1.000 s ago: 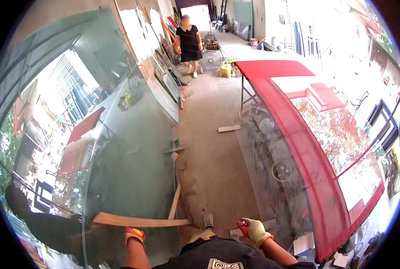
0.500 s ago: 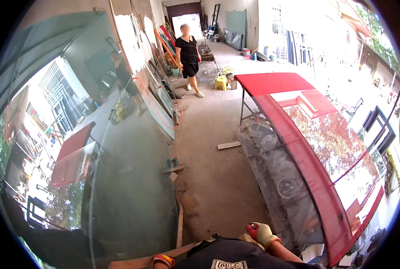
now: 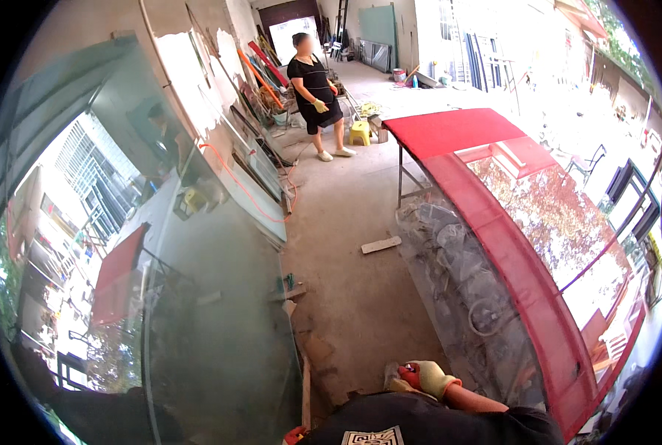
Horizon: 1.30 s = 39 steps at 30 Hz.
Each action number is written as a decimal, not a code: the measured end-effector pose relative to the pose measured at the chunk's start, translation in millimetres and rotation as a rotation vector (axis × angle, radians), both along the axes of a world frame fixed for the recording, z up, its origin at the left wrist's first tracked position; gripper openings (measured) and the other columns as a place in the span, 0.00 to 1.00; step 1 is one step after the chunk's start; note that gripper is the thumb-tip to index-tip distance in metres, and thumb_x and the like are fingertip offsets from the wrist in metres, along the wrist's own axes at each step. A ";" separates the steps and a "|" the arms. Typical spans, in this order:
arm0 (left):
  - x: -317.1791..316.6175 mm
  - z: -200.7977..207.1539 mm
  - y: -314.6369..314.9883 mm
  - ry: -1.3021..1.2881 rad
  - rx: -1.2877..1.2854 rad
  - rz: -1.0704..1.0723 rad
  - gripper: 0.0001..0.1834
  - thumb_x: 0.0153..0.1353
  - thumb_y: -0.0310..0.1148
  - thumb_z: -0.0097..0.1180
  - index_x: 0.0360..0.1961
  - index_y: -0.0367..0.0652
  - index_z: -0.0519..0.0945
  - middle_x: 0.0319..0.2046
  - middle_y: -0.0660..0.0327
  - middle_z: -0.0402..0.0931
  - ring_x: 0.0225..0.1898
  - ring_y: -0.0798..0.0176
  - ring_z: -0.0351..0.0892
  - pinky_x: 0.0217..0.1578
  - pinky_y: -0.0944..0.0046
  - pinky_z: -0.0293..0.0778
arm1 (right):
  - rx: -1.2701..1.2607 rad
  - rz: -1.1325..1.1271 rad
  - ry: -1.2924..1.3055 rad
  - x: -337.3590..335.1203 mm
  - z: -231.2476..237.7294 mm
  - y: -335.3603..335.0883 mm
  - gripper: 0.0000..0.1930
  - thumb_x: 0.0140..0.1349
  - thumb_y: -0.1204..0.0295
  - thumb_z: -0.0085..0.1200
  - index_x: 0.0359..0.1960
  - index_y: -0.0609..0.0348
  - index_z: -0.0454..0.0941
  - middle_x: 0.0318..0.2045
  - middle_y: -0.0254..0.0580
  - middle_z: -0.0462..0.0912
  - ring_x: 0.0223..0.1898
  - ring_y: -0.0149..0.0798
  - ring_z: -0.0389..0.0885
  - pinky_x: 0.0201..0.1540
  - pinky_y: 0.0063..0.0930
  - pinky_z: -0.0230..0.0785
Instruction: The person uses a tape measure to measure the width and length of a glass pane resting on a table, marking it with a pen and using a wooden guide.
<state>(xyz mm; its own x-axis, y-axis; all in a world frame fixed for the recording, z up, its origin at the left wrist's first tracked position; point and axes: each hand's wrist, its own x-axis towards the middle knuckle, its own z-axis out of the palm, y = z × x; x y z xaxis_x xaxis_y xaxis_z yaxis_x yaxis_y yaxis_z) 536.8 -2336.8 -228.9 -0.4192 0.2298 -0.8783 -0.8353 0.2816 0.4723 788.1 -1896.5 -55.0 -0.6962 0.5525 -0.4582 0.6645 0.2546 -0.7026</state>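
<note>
Low in the picture, just ahead of my dark shirt, my right hand (image 3: 433,378) wears a pale yellow glove with a red palm. Its fingers are curled closed; a brownish-grey piece shows beside them, and I cannot make out what it is. Only a bit of red and yellow glove shows of my left hand (image 3: 295,435) at the lower edge, its fingers hidden. Nearest to that hand, a large greenish glass sheet (image 3: 220,334) leans upright on the left, reflecting the yard. On my right is a red-covered table (image 3: 457,132) with a clear, reflective glass sheet on top.
Plastic-wrapped items (image 3: 461,274) lie under the table. A short pale board (image 3: 381,245) rests on the concrete floor (image 3: 331,208). Ahead stands another person (image 3: 316,89) in dark clothes and gloves, near a yellow stool (image 3: 360,133). An orange hose (image 3: 249,189) trails along the left wall.
My right hand has shifted slightly left and up. Less of my left hand shows at the lower edge. The other person has turned, with one gloved hand now in front of the body.
</note>
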 end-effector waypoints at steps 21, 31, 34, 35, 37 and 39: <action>-245.6 5.0 251.9 0.149 0.182 -0.720 0.18 0.76 0.43 0.60 0.58 0.42 0.84 0.34 0.61 0.83 0.33 0.63 0.80 0.38 0.60 0.78 | -0.238 -0.481 -0.043 -101.8 -45.1 213.2 0.19 0.75 0.52 0.57 0.40 0.55 0.85 0.27 0.33 0.83 0.30 0.31 0.76 0.37 0.35 0.71; -437.1 39.9 546.9 0.096 0.143 -0.933 0.22 0.69 0.37 0.58 0.61 0.40 0.82 0.47 0.56 0.88 0.39 0.56 0.85 0.38 0.54 0.82 | -0.296 -0.873 -0.088 -129.5 -14.7 215.2 0.24 0.75 0.46 0.57 0.47 0.56 0.89 0.31 0.34 0.87 0.29 0.34 0.77 0.36 0.36 0.71; -480.4 24.4 616.4 0.126 0.208 -0.939 0.19 0.70 0.31 0.56 0.60 0.44 0.84 0.50 0.57 0.88 0.49 0.58 0.85 0.48 0.57 0.81 | -0.413 -0.901 -0.116 -126.5 -12.8 209.5 0.26 0.75 0.43 0.55 0.44 0.55 0.90 0.29 0.34 0.87 0.29 0.32 0.78 0.35 0.35 0.71; -489.2 23.1 641.1 0.162 0.237 -0.965 0.19 0.70 0.31 0.56 0.60 0.44 0.84 0.50 0.57 0.88 0.49 0.58 0.85 0.49 0.57 0.81 | -0.389 -0.814 -0.126 -122.1 -14.2 209.6 0.27 0.76 0.42 0.53 0.44 0.54 0.90 0.28 0.32 0.85 0.28 0.32 0.78 0.34 0.34 0.71; -490.2 48.1 708.6 0.247 0.223 -1.059 0.19 0.69 0.31 0.56 0.60 0.44 0.84 0.51 0.58 0.88 0.50 0.58 0.85 0.51 0.57 0.80 | -0.574 -0.899 -0.085 -123.8 -0.6 210.3 0.27 0.75 0.43 0.54 0.49 0.52 0.92 0.35 0.31 0.91 0.29 0.30 0.80 0.35 0.31 0.74; -457.7 89.3 774.4 0.290 0.125 -1.187 0.20 0.68 0.32 0.56 0.59 0.44 0.85 0.52 0.58 0.89 0.50 0.58 0.85 0.52 0.57 0.79 | -0.492 -0.850 0.052 -93.3 -56.6 191.9 0.27 0.76 0.44 0.56 0.51 0.55 0.92 0.41 0.35 0.94 0.33 0.28 0.84 0.37 0.28 0.76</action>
